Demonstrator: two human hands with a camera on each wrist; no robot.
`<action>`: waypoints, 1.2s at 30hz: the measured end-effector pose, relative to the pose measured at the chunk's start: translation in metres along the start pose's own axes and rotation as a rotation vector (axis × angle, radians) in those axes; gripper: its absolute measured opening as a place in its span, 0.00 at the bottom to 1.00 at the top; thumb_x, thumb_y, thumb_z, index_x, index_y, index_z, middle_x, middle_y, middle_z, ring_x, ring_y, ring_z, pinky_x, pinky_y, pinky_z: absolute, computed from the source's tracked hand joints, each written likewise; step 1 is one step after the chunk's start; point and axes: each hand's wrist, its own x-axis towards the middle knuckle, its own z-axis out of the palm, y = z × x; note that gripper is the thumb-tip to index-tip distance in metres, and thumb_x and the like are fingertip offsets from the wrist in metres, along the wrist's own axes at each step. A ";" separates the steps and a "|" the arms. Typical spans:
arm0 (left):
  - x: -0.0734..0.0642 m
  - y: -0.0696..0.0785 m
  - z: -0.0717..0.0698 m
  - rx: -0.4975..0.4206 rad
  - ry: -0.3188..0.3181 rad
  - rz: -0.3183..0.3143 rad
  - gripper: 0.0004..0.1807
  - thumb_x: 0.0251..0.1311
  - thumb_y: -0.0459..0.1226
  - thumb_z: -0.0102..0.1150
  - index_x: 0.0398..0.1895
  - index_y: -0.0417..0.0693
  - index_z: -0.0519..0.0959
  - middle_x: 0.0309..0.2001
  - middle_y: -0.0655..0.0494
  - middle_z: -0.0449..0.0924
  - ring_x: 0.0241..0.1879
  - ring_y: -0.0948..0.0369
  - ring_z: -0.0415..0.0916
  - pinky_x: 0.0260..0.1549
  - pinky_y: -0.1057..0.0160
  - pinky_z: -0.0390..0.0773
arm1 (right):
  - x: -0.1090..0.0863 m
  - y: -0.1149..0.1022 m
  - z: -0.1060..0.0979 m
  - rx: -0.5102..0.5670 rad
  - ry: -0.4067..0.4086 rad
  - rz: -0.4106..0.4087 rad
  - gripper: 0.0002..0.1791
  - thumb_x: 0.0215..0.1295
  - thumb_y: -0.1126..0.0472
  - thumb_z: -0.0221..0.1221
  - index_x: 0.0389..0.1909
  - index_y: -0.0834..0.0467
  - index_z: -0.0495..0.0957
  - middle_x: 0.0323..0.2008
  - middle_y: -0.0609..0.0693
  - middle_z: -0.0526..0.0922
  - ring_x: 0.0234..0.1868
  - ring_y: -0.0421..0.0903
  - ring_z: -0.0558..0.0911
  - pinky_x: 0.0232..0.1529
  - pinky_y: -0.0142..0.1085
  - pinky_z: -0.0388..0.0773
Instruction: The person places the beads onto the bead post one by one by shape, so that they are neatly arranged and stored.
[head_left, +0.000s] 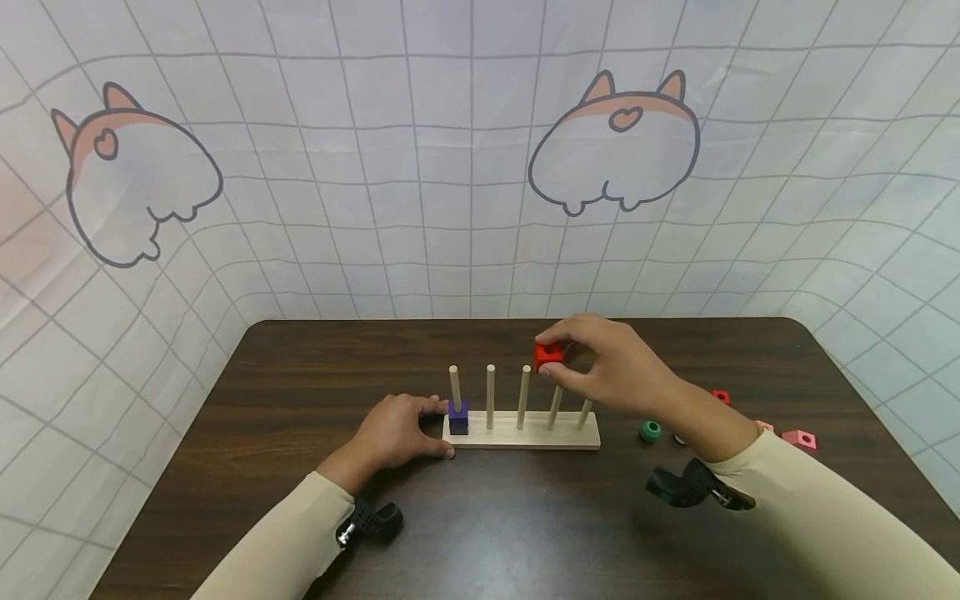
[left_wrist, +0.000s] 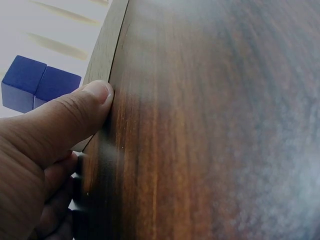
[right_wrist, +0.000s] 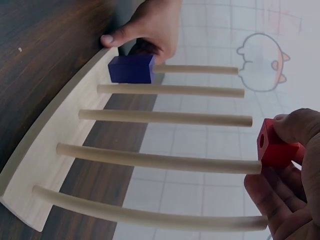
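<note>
A pale wooden peg board (head_left: 504, 438) with several upright pegs lies on the dark table. Two dark blue cubes (left_wrist: 30, 77) are stacked on its leftmost peg. My left hand (head_left: 397, 429) grips that end of the board, thumb along the front edge and fingers behind. Between thumb and fingers, my right hand (head_left: 618, 367) pinches a red cube (right_wrist: 277, 147) with a hole through it. In the right wrist view the cube is beside the peg tips, off the pegs; its hole faces them. The other pegs (right_wrist: 165, 118) carry nothing.
Right of the board lie a green bead (head_left: 650, 431), a red block (head_left: 721, 397) and pink blocks (head_left: 799, 440), partly hidden by my right forearm. A white grid-patterned curtain (head_left: 375, 208) hangs behind the table (head_left: 315, 358).
</note>
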 end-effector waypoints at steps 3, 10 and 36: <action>0.000 0.000 0.000 -0.006 -0.001 -0.009 0.36 0.44 0.53 0.83 0.61 0.56 0.84 0.64 0.53 0.78 0.68 0.43 0.70 0.67 0.38 0.63 | 0.002 -0.001 0.003 0.007 -0.003 0.006 0.19 0.60 0.65 0.73 0.53 0.60 0.83 0.43 0.46 0.85 0.40 0.40 0.84 0.43 0.39 0.83; -0.002 -0.002 0.002 -0.013 0.002 -0.014 0.36 0.44 0.53 0.83 0.60 0.56 0.85 0.64 0.54 0.79 0.67 0.42 0.70 0.65 0.39 0.66 | 0.006 -0.005 0.008 0.017 -0.035 0.033 0.20 0.61 0.65 0.73 0.53 0.60 0.83 0.43 0.47 0.84 0.41 0.42 0.84 0.45 0.40 0.83; 0.002 -0.003 0.002 -0.012 0.000 -0.001 0.36 0.44 0.53 0.83 0.60 0.57 0.85 0.64 0.53 0.79 0.66 0.45 0.72 0.63 0.45 0.71 | 0.022 -0.022 0.024 0.062 -0.037 0.100 0.19 0.63 0.61 0.72 0.54 0.58 0.83 0.44 0.45 0.84 0.43 0.39 0.84 0.50 0.40 0.81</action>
